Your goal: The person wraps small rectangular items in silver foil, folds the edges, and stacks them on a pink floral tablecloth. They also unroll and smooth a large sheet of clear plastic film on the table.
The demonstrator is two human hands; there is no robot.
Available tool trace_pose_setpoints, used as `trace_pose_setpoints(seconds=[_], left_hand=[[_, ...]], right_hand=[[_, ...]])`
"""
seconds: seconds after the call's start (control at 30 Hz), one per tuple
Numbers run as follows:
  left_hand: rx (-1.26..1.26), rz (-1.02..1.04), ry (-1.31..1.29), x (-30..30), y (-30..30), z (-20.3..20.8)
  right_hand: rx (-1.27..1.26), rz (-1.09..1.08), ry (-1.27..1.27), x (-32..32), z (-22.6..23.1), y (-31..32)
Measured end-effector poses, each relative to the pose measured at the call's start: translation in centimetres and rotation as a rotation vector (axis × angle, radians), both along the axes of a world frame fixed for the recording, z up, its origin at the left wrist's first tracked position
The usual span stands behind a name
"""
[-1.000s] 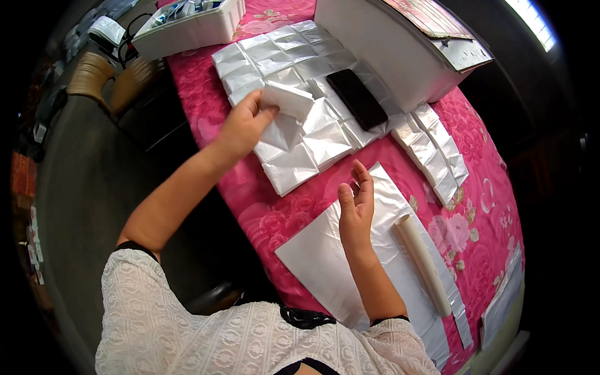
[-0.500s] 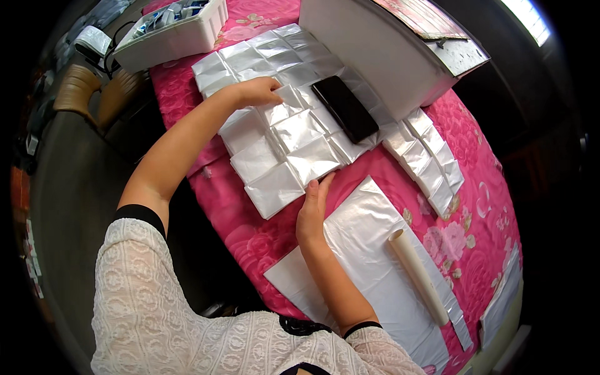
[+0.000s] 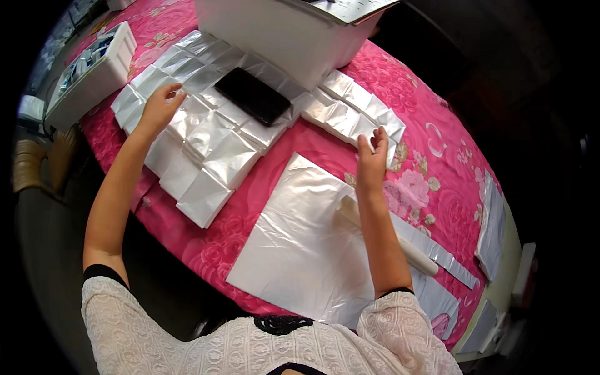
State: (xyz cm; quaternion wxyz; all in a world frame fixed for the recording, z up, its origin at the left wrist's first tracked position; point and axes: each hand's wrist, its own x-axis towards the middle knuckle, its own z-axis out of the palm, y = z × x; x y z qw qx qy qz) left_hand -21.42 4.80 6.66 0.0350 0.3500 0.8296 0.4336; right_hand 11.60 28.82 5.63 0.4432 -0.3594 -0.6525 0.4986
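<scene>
Silvery, crinkled packets (image 3: 215,134) lie in overlapping rows on the pink floral cloth. My left hand (image 3: 164,109) is over the left part of these rows, its thumb and fingers bent but apart, with nothing visible in them. A smaller group of the same silvery packets (image 3: 350,112) lies to the right. At its near right end is my right hand (image 3: 373,159), fingers parted and holding nothing; whether it touches the packets I cannot tell. A black, phone-like slab (image 3: 252,97) rests on top of the rows, between my hands.
Large flat silvery sheets (image 3: 287,237) lie nearer me, with a pale cardboard tube (image 3: 417,256) on them, partly behind my right forearm. A big white box (image 3: 269,40) stands at the back. A white bin (image 3: 94,90) of small packets is at the far left.
My right hand has left the near edge of the large rows and moved right to the smaller group. My left hand has come off the packet it touched. The view has shifted right.
</scene>
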Motion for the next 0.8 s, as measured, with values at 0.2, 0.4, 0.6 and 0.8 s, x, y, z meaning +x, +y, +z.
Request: trace_pose_setpoints(seconds=[0.2,0.4,0.6,0.8], left_hand=[[0.055,-0.075,-0.001,4.2,-0.7,0.8],[0.113,-0.180,-0.078,9.0,-0.3,2.4],[0.159,-0.356,-0.063,14.5,1.6,4.8],[0.205,-0.487,-0.046,22.6,3.1,5.5]], right_hand=[[-0.665,-0.024,-0.431,10.1,-3.3,16.9],[-0.591,0.033,-0.574,7.4,-2.4,15.2],[-0.566,0.130,-0.550,8.0,-2.5,15.2],[-0.314,0.309,-0.025,9.6,0.3,8.7]])
